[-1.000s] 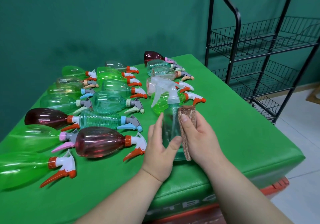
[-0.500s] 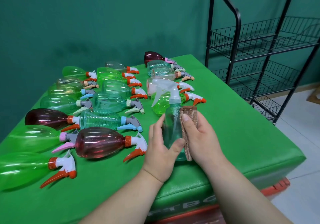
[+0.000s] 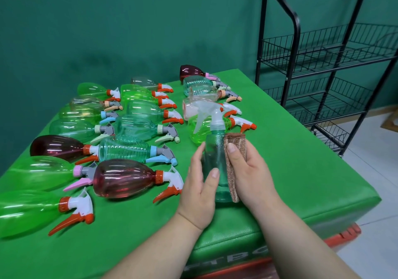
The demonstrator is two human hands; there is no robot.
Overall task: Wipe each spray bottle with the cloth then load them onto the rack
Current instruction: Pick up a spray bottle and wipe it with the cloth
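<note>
Head view. One slim, clear teal spray bottle (image 3: 215,162) with a translucent white trigger head stands upright at the centre of the frame, its base low over the near edge of the green desk (image 3: 301,149). The left hand (image 3: 200,186) has its grip wrapped round the body, thumb across the front and fingers behind. The right hand (image 3: 249,171) has its grip clamped on one folded brown cloth (image 3: 233,162), thumb on top, with the cloth laid flat against the bottle's right side.

Writing: pale block lettering (image 3: 239,259) on the desk's front face, bottom centre, is partly cut off; only "TB" reads with any certainty. No label on any bottle can be read.

Count: eighteen loose bottles (image 3: 125,178) lie on their sides across the left and middle of the frame, as near as I can count. Three are dark red, the rest green, teal or clear.

One black wire rack (image 3: 323,63) stands at upper right, beside the desk, showing three tiers.
</note>
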